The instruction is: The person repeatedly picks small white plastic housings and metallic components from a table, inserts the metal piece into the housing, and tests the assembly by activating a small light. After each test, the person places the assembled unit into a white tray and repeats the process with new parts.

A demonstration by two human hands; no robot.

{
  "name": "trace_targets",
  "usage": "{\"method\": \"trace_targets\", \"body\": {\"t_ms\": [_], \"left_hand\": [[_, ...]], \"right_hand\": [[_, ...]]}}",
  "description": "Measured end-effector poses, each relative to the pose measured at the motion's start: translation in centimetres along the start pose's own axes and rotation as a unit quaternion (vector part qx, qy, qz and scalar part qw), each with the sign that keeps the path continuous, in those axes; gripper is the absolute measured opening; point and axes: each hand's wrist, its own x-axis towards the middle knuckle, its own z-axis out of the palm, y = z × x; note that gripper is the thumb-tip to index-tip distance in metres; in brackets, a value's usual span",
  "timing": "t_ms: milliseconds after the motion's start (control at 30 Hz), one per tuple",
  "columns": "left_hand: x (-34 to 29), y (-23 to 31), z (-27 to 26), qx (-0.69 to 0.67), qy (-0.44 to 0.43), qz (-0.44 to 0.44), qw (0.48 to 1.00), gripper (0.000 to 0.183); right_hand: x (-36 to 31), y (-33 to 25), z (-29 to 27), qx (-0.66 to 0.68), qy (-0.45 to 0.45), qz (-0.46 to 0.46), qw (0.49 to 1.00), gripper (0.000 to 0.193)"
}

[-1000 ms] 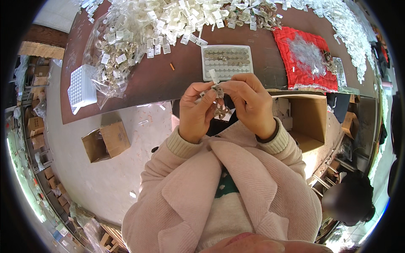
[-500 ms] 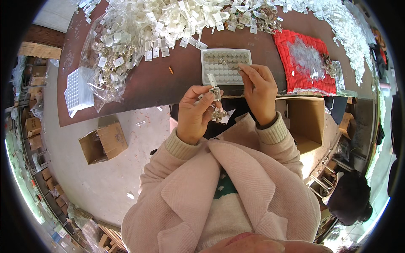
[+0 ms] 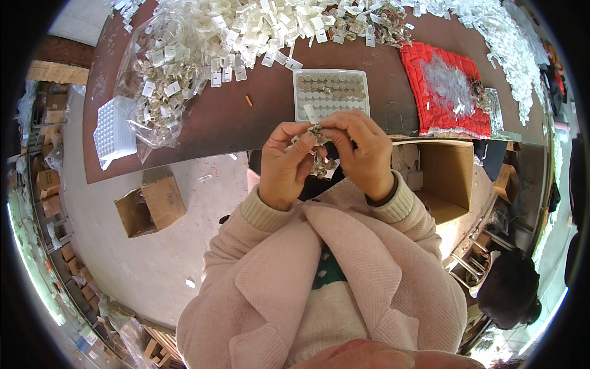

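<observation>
1. Pinching a white plastic piece point(image 3: 310, 114) between closed thumb and forefinger, your left hand point(image 3: 284, 163) holds it by the brown table point(image 3: 239, 123); a metallic cluster point(image 3: 322, 167) hangs below.
2. Your right hand point(image 3: 365, 150) has come back from the tray point(image 3: 295, 98) to this piece, making the handling two-handed again; its fingertips are nearly together, whether gripping anything you cannot tell.
3. Beyond, the tray holds rows of round discs point(image 3: 350, 83); farther off lie heaped white parts point(image 3: 264, 27).

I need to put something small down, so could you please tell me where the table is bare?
Mostly bare tabletop lies between the clear bag and the white tray, apart from an orange stick; a narrower strip separates tray and red cloth. White pieces crowd the far side, while left hand and right hand occupy the tray's near side.
</observation>
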Motion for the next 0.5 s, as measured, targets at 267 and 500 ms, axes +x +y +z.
{"method": "trace_targets", "body": {"t_ms": [267,500], "left_hand": [[-1.1,-0.2,-0.1,0.023,0.057,0.006,0.998,0.013],[-1.4,-0.5,-0.3,-0.011,0.066,0.026,0.997,0.013]], "right_hand": [[0.1,-1.0,-0.8,0.012,-0.080,0.005,0.997,0.017],[-1.6,-1.5,0.2,0.063,-0.045,-0.047,0.996,0.023]]}}
